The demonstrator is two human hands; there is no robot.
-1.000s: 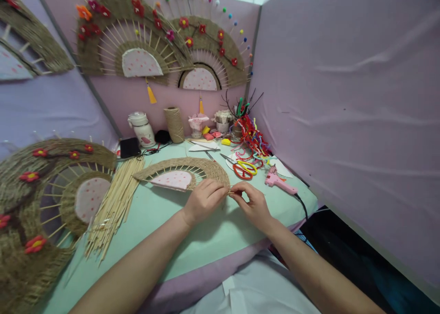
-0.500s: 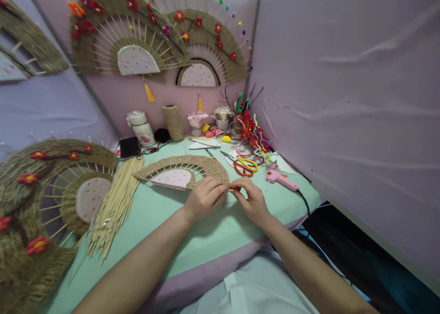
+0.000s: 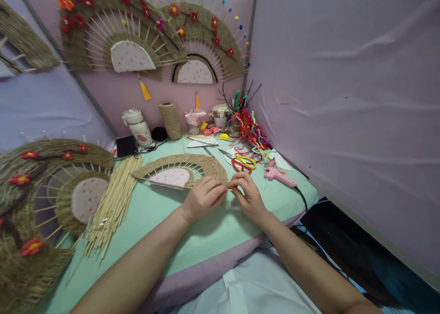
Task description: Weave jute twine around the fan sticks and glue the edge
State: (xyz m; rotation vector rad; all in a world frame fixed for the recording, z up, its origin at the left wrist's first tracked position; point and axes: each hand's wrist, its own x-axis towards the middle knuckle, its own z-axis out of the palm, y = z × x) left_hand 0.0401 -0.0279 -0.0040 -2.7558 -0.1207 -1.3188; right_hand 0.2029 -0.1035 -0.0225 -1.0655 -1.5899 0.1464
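Note:
A half-round fan (image 3: 213, 163) of thin sticks wound with brown twine lies on the table, a pink-dotted white half-circle at its centre. My left hand (image 3: 205, 198) is closed over the fan's right end, fingers bent and knuckles up. Close beside it, my right hand (image 3: 248, 195) pinches the same end between thumb and fingertips. A pale stick tip shows between the two hands. Whether the right fingertips also hold twine, I cannot tell.
Left of the fan lie a bundle of thin sticks (image 3: 113, 204) and a larger flowered fan (image 3: 20, 213). Scissors (image 3: 242, 162) and a pink glue gun (image 3: 280, 175) are on the right. Behind stand a twine spool (image 3: 170, 121), a white bottle (image 3: 138, 127) and coloured pipe cleaners (image 3: 252, 130).
The view has shifted slightly, so the surroundings sit a little further left and up. Both hands keep their hold at the fan's right end, with hardly any movement.

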